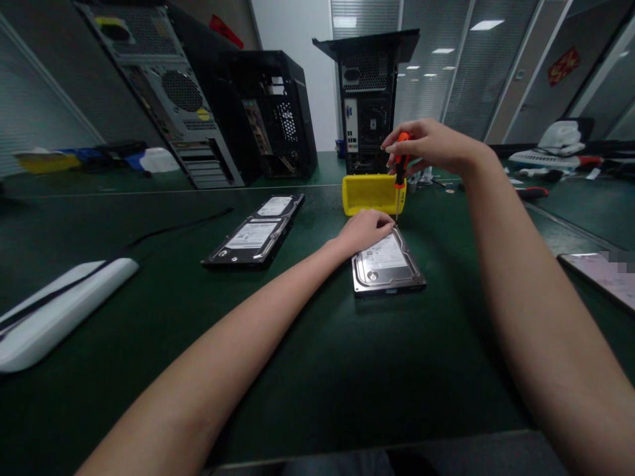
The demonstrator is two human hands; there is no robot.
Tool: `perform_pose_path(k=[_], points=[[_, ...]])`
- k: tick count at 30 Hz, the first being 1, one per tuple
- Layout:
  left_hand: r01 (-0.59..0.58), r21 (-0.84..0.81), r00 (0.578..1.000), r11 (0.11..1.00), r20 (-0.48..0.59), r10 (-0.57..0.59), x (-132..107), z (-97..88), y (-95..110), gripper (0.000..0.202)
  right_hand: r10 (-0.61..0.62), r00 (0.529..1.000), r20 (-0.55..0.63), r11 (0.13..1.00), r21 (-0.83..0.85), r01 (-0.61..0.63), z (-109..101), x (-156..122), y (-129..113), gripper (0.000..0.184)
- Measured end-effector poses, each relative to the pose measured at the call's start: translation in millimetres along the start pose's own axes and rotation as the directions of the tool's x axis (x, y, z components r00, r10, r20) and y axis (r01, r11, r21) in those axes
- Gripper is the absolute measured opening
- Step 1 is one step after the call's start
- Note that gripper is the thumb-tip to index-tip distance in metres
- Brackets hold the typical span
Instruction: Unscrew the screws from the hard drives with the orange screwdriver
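A hard drive (pixel 387 268) lies flat on the dark green table (pixel 317 357), label up. My left hand (pixel 366 230) rests closed on its far left corner, fingers curled down onto the drive. My right hand (pixel 430 144) hovers above, fingers pinched round the orange handle of a small screwdriver (pixel 399 173). The screwdriver stands upright and its thin tip reaches down to the drive's far right corner.
A yellow tray (pixel 372 195) sits just behind the drive. Two more hard drives (pixel 255 238) lie to the left. Three open computer cases (pixel 367 99) stand along the back. A white power strip (pixel 54 307) lies at the left, a tablet (pixel 602 271) at the right.
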State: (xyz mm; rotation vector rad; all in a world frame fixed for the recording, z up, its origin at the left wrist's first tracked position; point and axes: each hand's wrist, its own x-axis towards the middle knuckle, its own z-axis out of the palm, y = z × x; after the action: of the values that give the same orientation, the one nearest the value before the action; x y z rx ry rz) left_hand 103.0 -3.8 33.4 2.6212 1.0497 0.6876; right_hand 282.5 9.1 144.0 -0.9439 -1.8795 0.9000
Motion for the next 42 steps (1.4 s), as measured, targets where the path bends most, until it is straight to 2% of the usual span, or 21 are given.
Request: perform_pose_path(k=[6,11,18,24,33,42], points=[[0.044,-0.006,0.999,0.999,0.012,-0.044,-3.0,-2.6,6.2,0.038,-0.021,0.999,0.028,1.0,0.0,0.022,0.3,-0.4,1.8,0.015],[0.091,0.017,0.995,0.996,0.025,-0.092,-3.4,-3.9,9.6,0.049,0.04,0.999,0.012,0.998,-0.041,-0.04,-0.9,1.4,2.7,0.019],[0.046,0.065,0.996,0.997,0.073,-0.051,-2.2,-5.1,8.2,0.059,0.158,0.986,-0.047,0.987,-0.024,-0.16,7.0,-3.8,-8.8,0.025],[0.047,0.089,0.995,0.995,0.087,-0.055,-3.4,-6.1,9.2,0.062,0.106,0.992,-0.074,0.992,-0.06,-0.11,9.7,-10.2,-18.2,0.016],[0.045,0.127,0.992,0.991,0.11,-0.059,-3.9,-8.4,12.1,0.063,0.019,0.998,-0.066,0.987,-0.158,-0.029,6.5,-6.4,-8.7,0.019],[0.034,0.114,0.996,0.993,0.084,-0.044,-2.6,-4.6,9.3,0.058,-0.016,0.99,-0.141,0.971,-0.238,-0.019,10.5,-4.3,-7.2,0.016]])
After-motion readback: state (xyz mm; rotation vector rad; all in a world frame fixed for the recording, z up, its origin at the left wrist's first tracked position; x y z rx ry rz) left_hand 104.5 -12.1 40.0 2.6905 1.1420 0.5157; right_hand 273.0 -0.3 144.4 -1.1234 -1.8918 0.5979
